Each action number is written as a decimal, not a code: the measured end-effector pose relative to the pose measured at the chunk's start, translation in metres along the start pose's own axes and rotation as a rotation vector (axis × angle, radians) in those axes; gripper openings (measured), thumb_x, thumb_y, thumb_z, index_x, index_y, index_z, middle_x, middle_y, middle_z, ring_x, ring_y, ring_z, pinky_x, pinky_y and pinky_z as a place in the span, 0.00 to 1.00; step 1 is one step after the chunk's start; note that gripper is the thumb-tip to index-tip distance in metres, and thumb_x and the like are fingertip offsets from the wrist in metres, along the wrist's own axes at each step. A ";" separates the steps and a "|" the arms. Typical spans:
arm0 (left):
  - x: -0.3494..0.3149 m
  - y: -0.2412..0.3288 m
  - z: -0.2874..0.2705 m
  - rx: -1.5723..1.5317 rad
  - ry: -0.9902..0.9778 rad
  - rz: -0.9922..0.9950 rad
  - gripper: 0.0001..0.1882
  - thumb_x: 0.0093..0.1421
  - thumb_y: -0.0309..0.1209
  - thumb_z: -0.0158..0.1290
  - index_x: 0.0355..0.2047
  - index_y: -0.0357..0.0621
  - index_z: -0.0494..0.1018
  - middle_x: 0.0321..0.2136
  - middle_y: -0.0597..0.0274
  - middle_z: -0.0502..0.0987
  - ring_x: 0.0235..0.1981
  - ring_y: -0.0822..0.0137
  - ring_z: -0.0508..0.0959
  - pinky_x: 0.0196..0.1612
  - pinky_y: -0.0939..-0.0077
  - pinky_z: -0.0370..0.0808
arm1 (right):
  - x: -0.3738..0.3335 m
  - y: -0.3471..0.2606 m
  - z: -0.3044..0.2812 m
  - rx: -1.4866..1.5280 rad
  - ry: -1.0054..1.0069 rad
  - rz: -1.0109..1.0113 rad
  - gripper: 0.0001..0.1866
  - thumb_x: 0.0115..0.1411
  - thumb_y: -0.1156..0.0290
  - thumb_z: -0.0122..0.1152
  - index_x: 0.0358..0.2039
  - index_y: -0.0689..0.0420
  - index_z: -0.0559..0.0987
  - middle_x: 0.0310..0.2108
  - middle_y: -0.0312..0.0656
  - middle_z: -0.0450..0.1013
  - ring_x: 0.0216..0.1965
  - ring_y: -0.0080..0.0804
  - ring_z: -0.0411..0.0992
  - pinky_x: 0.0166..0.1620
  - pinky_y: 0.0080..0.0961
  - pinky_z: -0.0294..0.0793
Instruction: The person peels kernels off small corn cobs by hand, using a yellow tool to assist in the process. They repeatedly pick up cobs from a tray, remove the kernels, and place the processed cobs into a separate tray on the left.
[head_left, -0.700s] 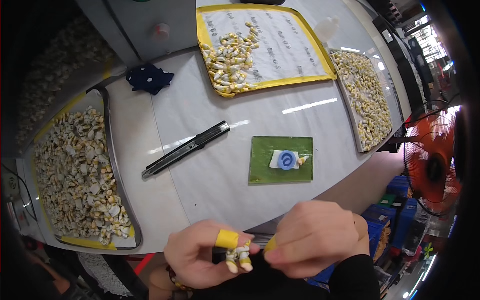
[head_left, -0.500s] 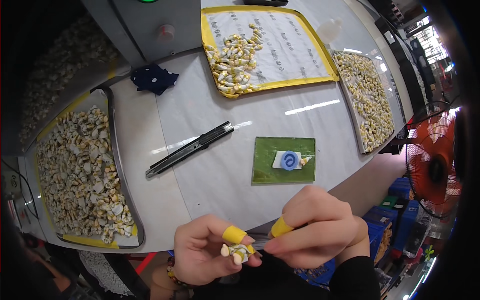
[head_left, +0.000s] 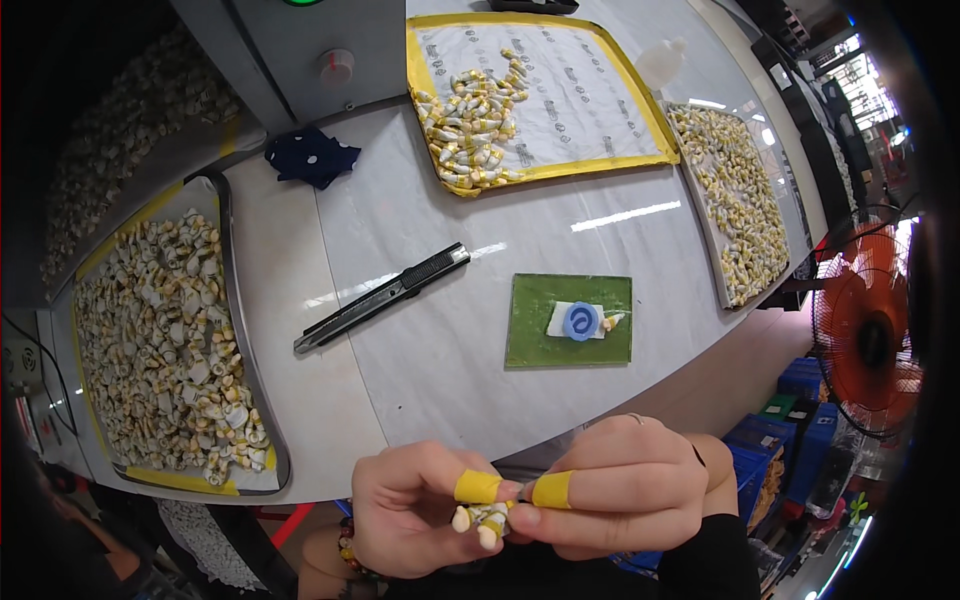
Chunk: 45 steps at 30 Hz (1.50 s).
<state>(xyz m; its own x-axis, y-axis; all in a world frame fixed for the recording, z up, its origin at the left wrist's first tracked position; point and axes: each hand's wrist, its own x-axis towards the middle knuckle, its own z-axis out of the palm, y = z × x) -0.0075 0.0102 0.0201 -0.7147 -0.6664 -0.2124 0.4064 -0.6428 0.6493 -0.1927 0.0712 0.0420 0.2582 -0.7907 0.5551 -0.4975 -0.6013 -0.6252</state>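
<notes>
My left hand (head_left: 405,512) is closed in a pinch on a small white and yellow molded piece (head_left: 488,522) with two pale rounded ends. Meeting it from the other side, my right hand (head_left: 632,487) has thumb and index finger pinched together at the piece's edge; what lies between those tips is too small to make out. Yellow tape wraps an index finger on each hand. Beyond the hands lies a green square plate (head_left: 530,350), bearing a white slip, a blue round disc (head_left: 581,321) with a spiral mark, and one small yellow-white piece (head_left: 613,322).
A black box cutter (head_left: 385,297) lies at mid-table. Trays of similar small pieces stand at left (head_left: 226,300), far centre (head_left: 600,165) and right (head_left: 722,290). A dark blue cloth (head_left: 312,158) sits by a grey machine (head_left: 335,30). An orange fan (head_left: 868,320) stands at right.
My right hand has moved left and slightly down, its fingertips now meeting the piece in my left hand. The left hand has shifted slightly downward, still holding the piece.
</notes>
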 end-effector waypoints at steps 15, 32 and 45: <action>0.003 -0.013 -0.020 0.087 -0.284 0.130 0.12 0.52 0.16 0.59 0.38 0.31 0.73 0.34 0.50 0.79 0.35 0.67 0.80 0.41 0.76 0.75 | -0.014 0.006 0.005 0.285 0.028 0.107 0.13 0.46 0.79 0.64 0.35 0.65 0.81 0.29 0.45 0.72 0.15 0.29 0.67 0.17 0.21 0.65; -0.026 0.176 -0.067 2.282 0.275 0.323 0.19 0.38 0.34 0.66 0.32 0.40 0.77 0.34 0.56 0.76 0.41 0.54 0.72 0.45 0.62 0.68 | -0.025 -0.005 -0.023 -0.171 0.250 0.308 0.13 0.56 0.56 0.59 0.28 0.52 0.80 0.25 0.36 0.66 0.25 0.29 0.62 0.26 0.23 0.60; 0.141 0.274 -0.183 2.306 0.571 0.327 0.24 0.47 0.36 0.63 0.43 0.36 0.75 0.36 0.49 0.78 0.36 0.58 0.78 0.40 0.66 0.73 | -0.041 -0.012 -0.042 -0.319 0.295 0.299 0.13 0.36 0.75 0.59 0.27 0.53 0.83 0.27 0.38 0.70 0.24 0.30 0.66 0.27 0.24 0.64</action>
<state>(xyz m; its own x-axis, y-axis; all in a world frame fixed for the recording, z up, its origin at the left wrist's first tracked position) 0.1073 -0.3291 0.0346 -0.4600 -0.8692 0.1817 -0.8799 0.4736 0.0381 -0.2321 0.1159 0.0501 -0.1550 -0.8285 0.5380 -0.7530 -0.2535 -0.6073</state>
